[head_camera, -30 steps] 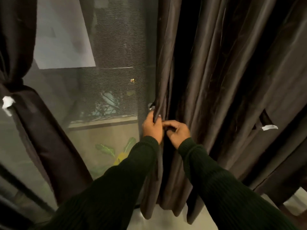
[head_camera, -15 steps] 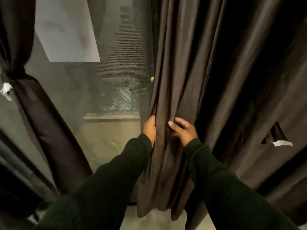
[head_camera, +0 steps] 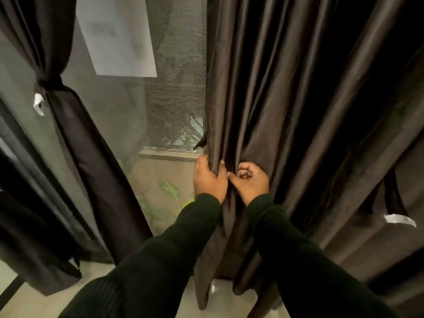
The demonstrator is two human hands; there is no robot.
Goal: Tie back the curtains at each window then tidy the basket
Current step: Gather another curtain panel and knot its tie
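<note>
A dark brown curtain (head_camera: 286, 99) hangs loose over the right half of the view. My left hand (head_camera: 208, 180) grips its left edge, fingers wrapped round the folds. My right hand (head_camera: 251, 181) is beside it, fingers curled into the folds of the same curtain. A short fabric strip with a white tip (head_camera: 200, 143) pokes out of the curtain's edge just above my left hand. On the left, another dark curtain (head_camera: 75, 134) is gathered by a tie-back band (head_camera: 49, 82) with a white tag (head_camera: 37, 106). No basket is in sight.
Between the curtains is a window with a mesh screen (head_camera: 169, 92); green leaves (head_camera: 167, 191) show outside. A dark strap with a white tag (head_camera: 399, 219) hangs on the right curtain. Pale floor (head_camera: 29, 301) lies below the hems.
My right hand went from straight fingers on the fabric to curled fingers gripping the folds. My left hand closed further round the curtain's edge. The view shifted, bringing the tied left curtain closer.
</note>
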